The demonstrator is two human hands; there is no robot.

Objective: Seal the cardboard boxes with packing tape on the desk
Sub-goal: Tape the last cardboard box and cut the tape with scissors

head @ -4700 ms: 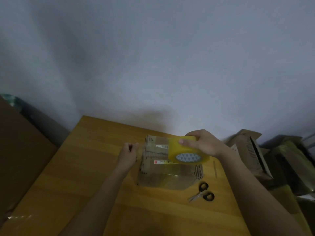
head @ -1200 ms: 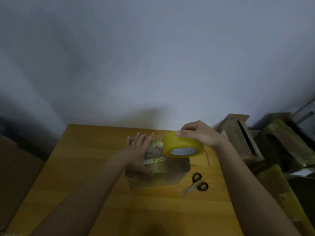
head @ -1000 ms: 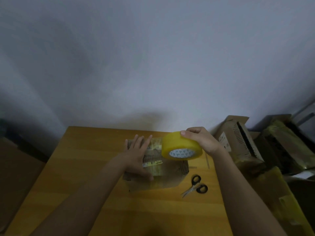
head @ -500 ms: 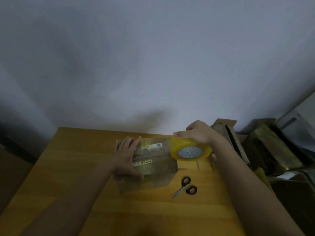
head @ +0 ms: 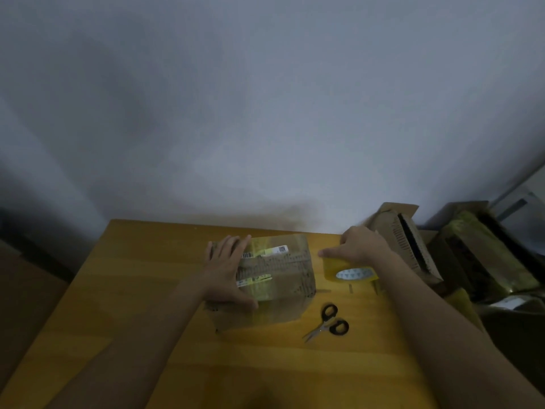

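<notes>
A flat cardboard box (head: 280, 278) with white labels lies near the middle of the yellow wooden desk (head: 147, 276). My left hand (head: 225, 270) presses flat on the box's left part, fingers straight and spread. A yellow roll of packing tape (head: 349, 271) stands down on the desk just right of the box. My right hand (head: 358, 246) grips the roll from above. A clear strip of tape runs from the roll across the box's top.
Black-handled scissors (head: 328, 321) lie on the desk in front of the box's right corner. Beyond the desk's right edge stand several cardboard boxes, one open (head: 405, 246) and one dark with yellowish wrap (head: 483, 255). A pale wall rises behind the desk.
My right hand has carried the tape roll to the right past the box's edge and down to the desk, drawing tape over the top. My left hand stays pressed on the box.
</notes>
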